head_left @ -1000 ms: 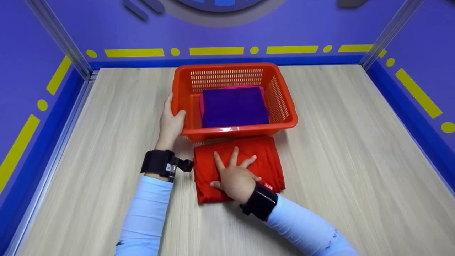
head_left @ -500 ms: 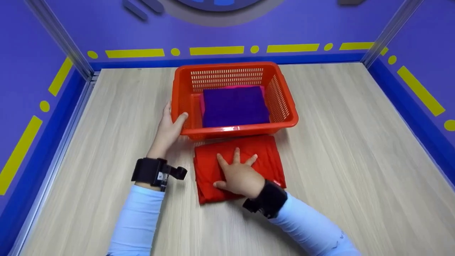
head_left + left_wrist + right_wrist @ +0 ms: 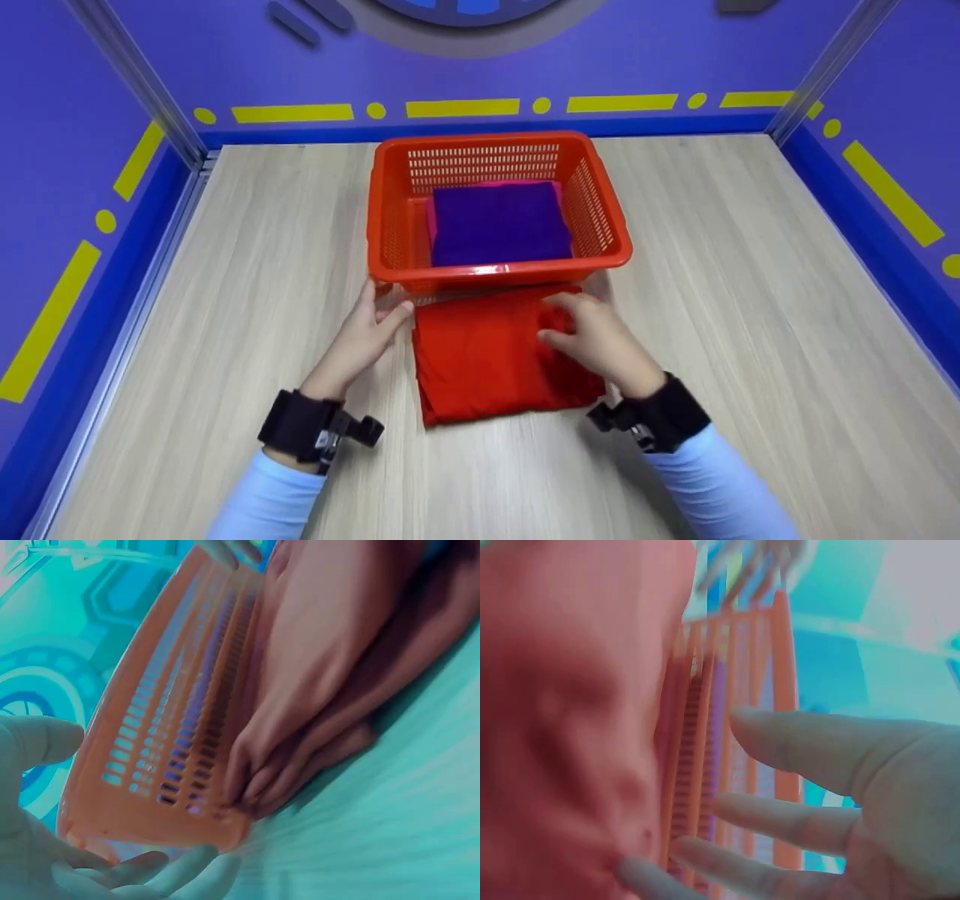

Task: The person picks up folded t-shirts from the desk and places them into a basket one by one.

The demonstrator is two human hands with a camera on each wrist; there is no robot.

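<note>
A folded red cloth lies on the table, just in front of a red plastic basket. My left hand is beside the cloth's left edge near the basket's front left corner, thumb and fingers spread apart with nothing between them. Over the cloth's right part is my right hand, its fingers loosely bent and holding nothing. Whether its fingertips touch the cloth is hard to tell in the head view. The right wrist view shows the same red cloth close to spread fingers.
Inside the basket a folded purple cloth lies on a pink cloth. Blue-purple panels with yellow marks stand around the back and sides of the wood-grain table.
My left hand has let go of the basket's left rim and come down toward the cloth. My right hand has lifted from the cloth's middle and shifted right.
</note>
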